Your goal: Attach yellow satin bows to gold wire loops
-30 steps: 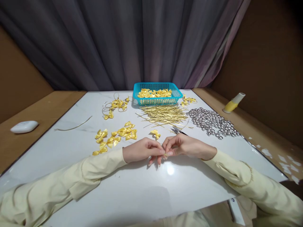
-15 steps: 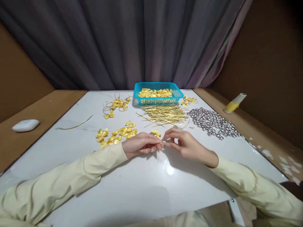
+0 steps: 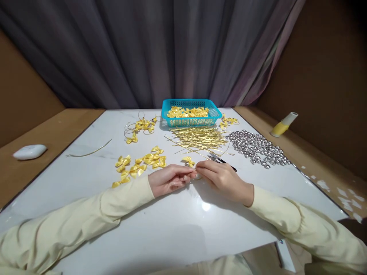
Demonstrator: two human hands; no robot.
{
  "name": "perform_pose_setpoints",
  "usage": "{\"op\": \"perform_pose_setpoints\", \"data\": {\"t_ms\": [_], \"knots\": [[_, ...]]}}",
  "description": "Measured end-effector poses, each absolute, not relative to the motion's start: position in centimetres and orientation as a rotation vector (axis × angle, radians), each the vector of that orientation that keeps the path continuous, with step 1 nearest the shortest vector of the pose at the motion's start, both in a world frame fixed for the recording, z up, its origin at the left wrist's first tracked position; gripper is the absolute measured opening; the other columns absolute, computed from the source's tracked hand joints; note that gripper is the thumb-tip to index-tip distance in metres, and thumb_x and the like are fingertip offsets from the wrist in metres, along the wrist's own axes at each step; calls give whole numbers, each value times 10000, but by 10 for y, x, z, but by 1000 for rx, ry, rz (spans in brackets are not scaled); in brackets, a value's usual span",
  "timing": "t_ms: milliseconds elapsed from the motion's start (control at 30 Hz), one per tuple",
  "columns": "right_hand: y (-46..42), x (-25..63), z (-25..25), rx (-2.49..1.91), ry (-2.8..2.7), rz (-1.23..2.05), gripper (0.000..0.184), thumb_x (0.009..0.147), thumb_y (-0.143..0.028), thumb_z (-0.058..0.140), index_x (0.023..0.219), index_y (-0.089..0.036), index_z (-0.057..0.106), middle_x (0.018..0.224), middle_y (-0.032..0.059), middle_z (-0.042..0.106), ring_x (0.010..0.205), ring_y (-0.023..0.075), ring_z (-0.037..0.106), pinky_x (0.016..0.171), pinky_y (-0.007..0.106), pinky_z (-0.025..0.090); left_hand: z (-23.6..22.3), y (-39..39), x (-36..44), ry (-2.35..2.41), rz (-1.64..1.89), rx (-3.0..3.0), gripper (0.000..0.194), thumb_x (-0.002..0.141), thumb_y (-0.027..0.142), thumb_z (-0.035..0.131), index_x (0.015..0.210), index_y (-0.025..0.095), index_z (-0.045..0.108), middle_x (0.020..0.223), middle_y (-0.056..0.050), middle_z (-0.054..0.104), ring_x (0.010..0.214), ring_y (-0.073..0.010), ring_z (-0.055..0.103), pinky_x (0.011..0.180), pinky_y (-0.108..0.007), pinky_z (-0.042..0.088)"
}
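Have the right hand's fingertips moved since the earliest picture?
Yes: the right hand has its fingertips farther forward, nearer the blue basket, which stands in the same place.

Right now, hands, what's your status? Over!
Left hand, right hand close together; anything pinched, too hidden to tell. Lone yellow bow just beyond. Snips just behind right hand.

Surface (image 3: 160,229): white, glossy, faintly veined
Far side: blue basket (image 3: 190,122), wired bow cluster (image 3: 145,125)
Middle: gold wires (image 3: 200,139), black-handled snips (image 3: 228,164)
Left: loose yellow bows (image 3: 137,168), single wire (image 3: 89,152)
Right: silver beads (image 3: 258,149), spread flat
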State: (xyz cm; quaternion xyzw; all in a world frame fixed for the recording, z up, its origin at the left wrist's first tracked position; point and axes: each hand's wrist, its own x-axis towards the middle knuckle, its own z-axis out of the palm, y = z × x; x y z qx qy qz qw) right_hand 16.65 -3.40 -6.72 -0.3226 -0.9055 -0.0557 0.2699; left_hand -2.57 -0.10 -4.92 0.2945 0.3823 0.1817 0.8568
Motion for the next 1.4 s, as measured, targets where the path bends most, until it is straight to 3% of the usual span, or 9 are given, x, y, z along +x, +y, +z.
{"op": "perform_pose_setpoints", "data": {"t_ms": [233, 500, 700, 900, 1200, 1400], "knots": [[-28, 172, -63, -920, -2266, 377, 202, 848, -115, 439, 890, -157, 632, 885, 73, 629, 783, 151, 582, 681, 256, 464, -37, 5, -29, 910, 405, 1037, 217, 783, 284, 570, 867, 90, 614, 961, -117, 622, 598, -59, 505, 335, -112, 208], [-29, 169, -56, -924, -2237, 646, 175, 813, -89, 483, 785, -162, 640, 791, 45, 629, 731, 137, 565, 667, 250, 436, -28, -11, -26, 1051, 472, 2106, 226, 733, 359, 596, 847, 165, 619, 766, -8, 633, 625, -102, 548, 529, -185, 389], [-31, 166, -53, -897, -2302, 665, 166, 799, -75, 489, 772, -155, 631, 760, 50, 640, 749, 151, 565, 705, 273, 435, -34, -26, -26, 1038, 334, 2536, 164, 820, 250, 482, 846, 165, 621, 716, -7, 635, 636, -121, 563, 602, -216, 381], [-29, 167, -55, -857, -2413, 642, 178, 782, -42, 491, 775, -147, 635, 775, 56, 653, 766, 157, 566, 719, 280, 422, -32, -26, -29, 905, 246, 2596, 243, 882, 207, 376, 892, 158, 614, 800, -30, 655, 717, -140, 593, 634, -216, 378], [-32, 165, -52, -811, -2481, 645, 199, 780, -33, 470, 757, -154, 625, 764, 50, 650, 750, 156, 552, 728, 288, 415, -29, -25, -27, 873, 226, 2422, 206, 837, 173, 431, 769, 150, 624, 605, 3, 595, 550, -100, 525, 570, -181, 357], [-31, 170, -53, -999, -2386, 886, 131, 813, -209, 528, 821, -144, 641, 746, 41, 645, 615, 114, 526, 563, 216, 397, -28, -24, -27, 937, 258, 2291, 194, 830, 162, 427, 779, 149, 613, 595, 11, 582, 542, -93, 521, 574, -174, 367]]}}
